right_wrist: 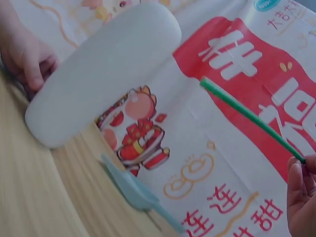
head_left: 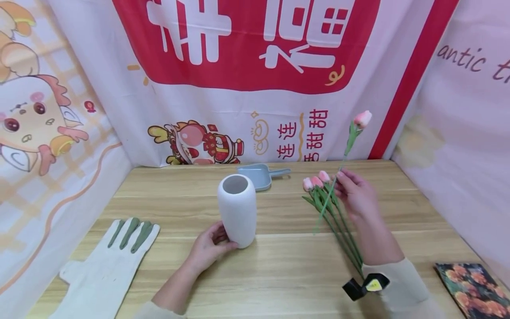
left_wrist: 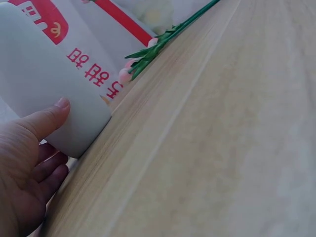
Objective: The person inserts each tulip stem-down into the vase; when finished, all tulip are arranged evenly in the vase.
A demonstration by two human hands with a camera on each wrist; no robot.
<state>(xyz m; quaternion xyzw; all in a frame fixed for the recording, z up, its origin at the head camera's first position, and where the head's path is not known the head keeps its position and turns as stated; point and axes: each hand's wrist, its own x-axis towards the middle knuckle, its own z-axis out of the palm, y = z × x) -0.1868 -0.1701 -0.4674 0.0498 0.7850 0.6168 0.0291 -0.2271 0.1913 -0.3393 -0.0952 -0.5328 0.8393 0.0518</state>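
Note:
A white vase [head_left: 239, 212] stands upright near the middle of the wooden table. My left hand [head_left: 209, 248] holds it low down; the left wrist view shows the thumb [left_wrist: 52, 116] laid against the vase's side and the fingers curled near its base. My right hand [head_left: 358, 192] pinches the green stem [right_wrist: 252, 118] of a single pink artificial tulip [head_left: 362, 118], raised with its bloom up and its cut end slanting down to the left. Beneath it, several more pink tulips [head_left: 316, 181] lie on the table, their stems partly behind my right forearm.
Behind the vase lies a blue-grey dustpan [head_left: 259, 175]. White and green work gloves [head_left: 107, 266] rest at the left. A black wrapper with a yellow label [head_left: 374, 283] is by my right sleeve, and a flower-printed packet [head_left: 474, 288] lies at the right edge.

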